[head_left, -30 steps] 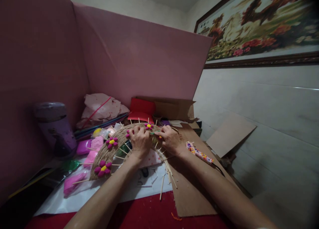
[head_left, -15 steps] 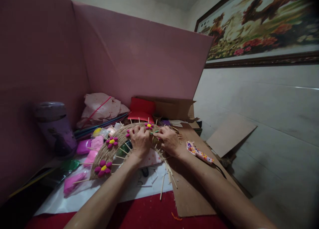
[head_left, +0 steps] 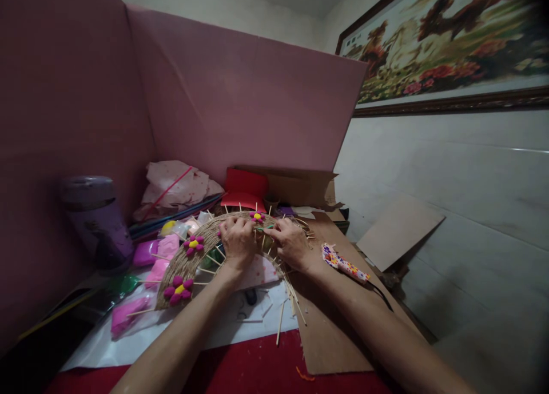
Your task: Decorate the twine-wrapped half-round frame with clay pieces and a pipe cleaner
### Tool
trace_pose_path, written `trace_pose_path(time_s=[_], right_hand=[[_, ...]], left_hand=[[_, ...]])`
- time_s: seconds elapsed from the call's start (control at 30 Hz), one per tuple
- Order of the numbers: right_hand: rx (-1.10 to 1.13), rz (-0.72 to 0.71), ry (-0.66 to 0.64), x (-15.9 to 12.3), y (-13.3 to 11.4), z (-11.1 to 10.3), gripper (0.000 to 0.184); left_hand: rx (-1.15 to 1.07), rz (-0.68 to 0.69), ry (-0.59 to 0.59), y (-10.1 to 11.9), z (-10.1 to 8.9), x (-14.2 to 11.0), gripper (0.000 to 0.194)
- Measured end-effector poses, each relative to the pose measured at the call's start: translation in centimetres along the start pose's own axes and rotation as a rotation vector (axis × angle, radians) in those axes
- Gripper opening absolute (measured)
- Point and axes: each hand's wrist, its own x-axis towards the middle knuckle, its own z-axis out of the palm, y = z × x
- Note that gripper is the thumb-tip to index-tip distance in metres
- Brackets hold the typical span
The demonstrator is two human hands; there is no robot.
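A woven twine arch with wooden sticks poking out of both edges lies before me. Magenta flowers with yellow centres sit on it, among them a large flower at the lower left end and a small flower at the top. My left hand is closed over the arch's upper middle, its curled fingers partly covering another magenta flower. A thin green strip lies against the twine between the hands. The fingertips of my right hand pinch its right end; the thumb is mostly hidden.
Bagged pink clay and a purple tumbler stand left. A cloth-wrapped tool with a cord rests on cardboard at right. Loose sticks lie in front. A pink panel rises behind.
My left hand has shifted slightly left along the arch, leaving more of the green strip visible. My right hand stays nearly in place, fingers on the strip.
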Motion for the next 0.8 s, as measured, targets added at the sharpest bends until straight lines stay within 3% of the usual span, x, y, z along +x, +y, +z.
trace_pose_path(time_s=[0.17, 0.57, 0.8], right_hand=[[0.019, -0.004, 0.020, 0.02, -0.03, 0.25, 0.036], [-0.026, 0.012, -0.027, 0.04, -0.37, -0.28, 0.031], [-0.057, 0.014, -0.025, 0.23, -0.58, -0.30, 0.028]], left_hand=[[0.009, 0.030, 0.031, -0.50, -0.31, 0.00, 0.017], [0.142, 0.117, -0.046, 0.14, -0.93, -0.52, 0.021], [0.124, 0.110, 0.000, 0.08, -1.00, -0.54, 0.020]])
